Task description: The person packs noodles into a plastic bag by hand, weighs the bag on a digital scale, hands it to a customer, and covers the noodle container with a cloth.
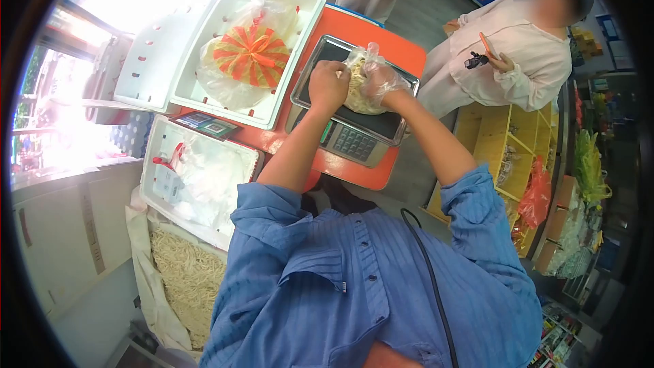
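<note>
A clear plastic bag of pale noodles (357, 99) rests on the metal tray (300, 93) of a digital scale (353, 144). My left hand (329, 84) is closed at the left side of the bag, its fingers curled around the plastic edge. On the other side, my right hand (383, 84) has clear plastic over it and grips the bag near its top. Its fingertips are partly hidden by the plastic and noodles.
Left of the scale, a white foam box (272, 105) holds a bag with a red-and-yellow striped bundle (251, 56). Nearer stands another foam box (145, 176) with plastic bags. Loose noodles (187, 272) fill a lined container. A person (504, 54) holding a phone stands beyond the orange table (409, 46).
</note>
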`<action>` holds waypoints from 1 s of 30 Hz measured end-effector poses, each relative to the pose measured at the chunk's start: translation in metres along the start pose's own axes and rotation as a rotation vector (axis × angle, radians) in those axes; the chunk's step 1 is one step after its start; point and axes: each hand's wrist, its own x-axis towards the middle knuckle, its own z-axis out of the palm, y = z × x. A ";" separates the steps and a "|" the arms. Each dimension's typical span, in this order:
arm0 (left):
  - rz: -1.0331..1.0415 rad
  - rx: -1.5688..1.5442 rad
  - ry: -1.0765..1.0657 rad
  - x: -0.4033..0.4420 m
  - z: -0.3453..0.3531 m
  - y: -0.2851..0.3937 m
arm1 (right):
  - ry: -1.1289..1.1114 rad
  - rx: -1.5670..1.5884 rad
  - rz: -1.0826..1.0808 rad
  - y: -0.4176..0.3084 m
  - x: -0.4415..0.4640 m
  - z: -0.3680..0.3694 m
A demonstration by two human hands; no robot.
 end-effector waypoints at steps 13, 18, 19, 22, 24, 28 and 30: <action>-0.347 -0.423 0.022 -0.016 -0.020 0.010 | 0.070 -0.057 0.015 0.045 0.021 0.004; -0.348 -0.462 0.027 -0.023 -0.022 0.004 | -0.153 -0.077 -0.076 -0.022 -0.008 -0.032; -0.355 -0.472 0.014 -0.023 -0.024 0.005 | -0.083 -0.241 -0.122 -0.002 0.005 -0.010; -0.316 -0.442 0.031 -0.025 -0.026 0.009 | 0.090 -0.468 -0.112 0.049 0.036 0.047; -0.306 -0.447 0.037 -0.026 -0.025 0.007 | 0.105 -0.281 0.054 0.060 0.040 0.055; -0.298 -0.411 0.051 -0.028 -0.026 0.008 | -0.028 -0.072 0.109 0.098 0.059 0.043; -0.320 -0.421 0.032 -0.027 -0.025 0.009 | -0.096 -0.159 -0.083 0.047 0.016 -0.020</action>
